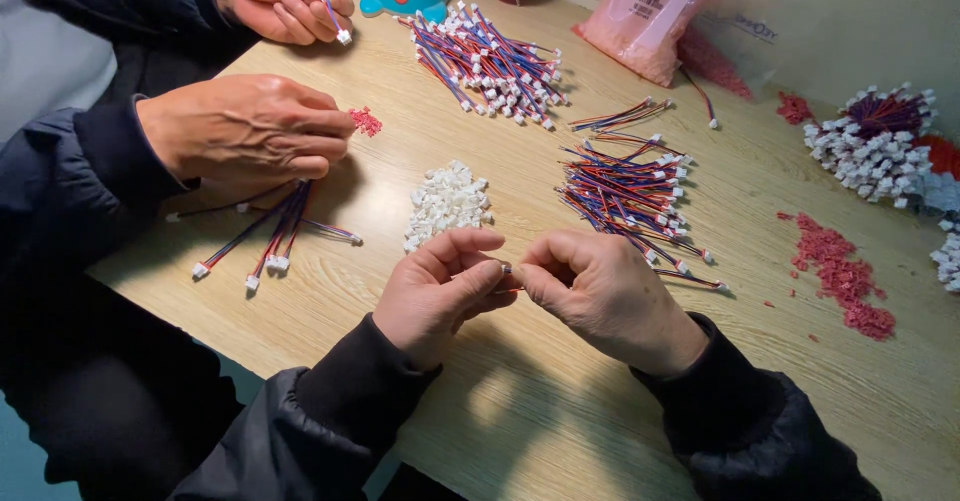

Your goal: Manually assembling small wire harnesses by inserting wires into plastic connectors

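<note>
Pinching a thin red-and-blue wire lead (511,273) between left hand (440,296) and right hand (600,296), both grips clenched on it above the surface (520,401) | lead looked light, limp, slippery | best held beside its white connector, heap (447,201) near

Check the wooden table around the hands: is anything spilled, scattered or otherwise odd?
Small red plastic bits lie scattered loose on the light wooden table to the right of the right hand, with smaller patches by the pink plastic bag. The white connector housings beyond the left hand sit in a tidy heap. Nothing looks damaged.
</note>
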